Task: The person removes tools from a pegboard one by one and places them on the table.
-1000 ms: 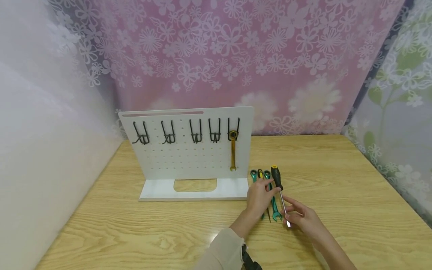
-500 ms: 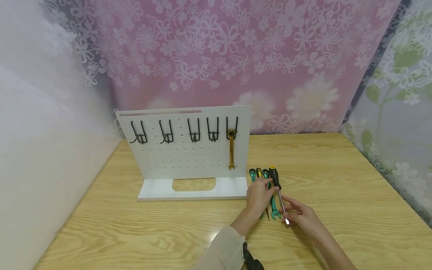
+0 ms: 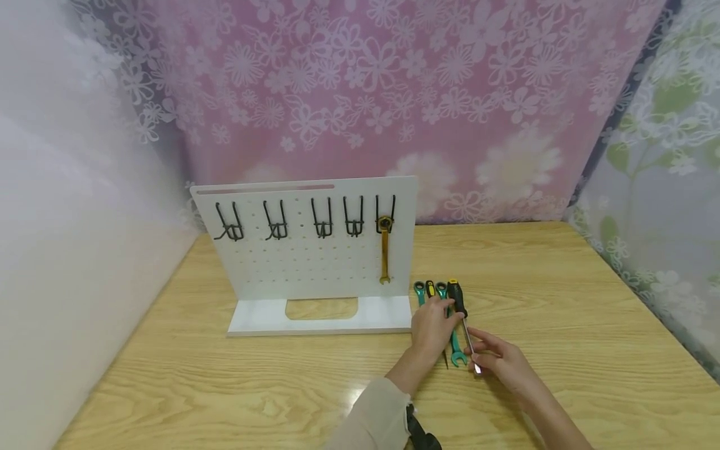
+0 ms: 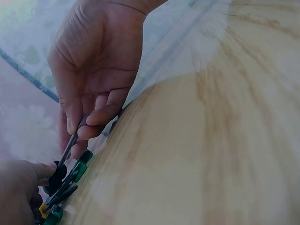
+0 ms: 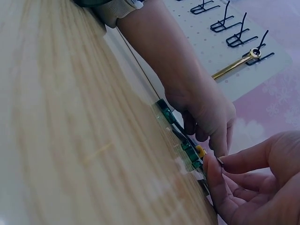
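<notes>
A screwdriver (image 3: 457, 299) with a black handle, yellow end cap and metal shaft is held by both hands, handle end pointing away. My left hand (image 3: 432, 328) pinches the handle near its base between thumb and finger. Close to the shaft's tip, my right hand (image 3: 502, 364) grips it with thumb and fingers. Just left of it lie a green combination wrench (image 3: 458, 356), a thinner screwdriver with a black-and-yellow handle (image 3: 430, 289) and another green wrench (image 3: 419, 290). The left hand partly covers these. In the left wrist view the shaft (image 4: 69, 146) slants between both hands.
A white pegboard (image 3: 315, 269) on a flat base stands left of the tools, with several black double hooks (image 3: 275, 222). From the rightmost hook hangs a gold wrench (image 3: 385, 253). Everything stands on a wood-grain table (image 3: 225, 387), with floral curtains (image 3: 337, 81) around it.
The head view has shifted slightly, moving the scene a little left. The screwdriver's handle end has come down slightly beside the wrenches. Both hands keep nearly the same hold.
</notes>
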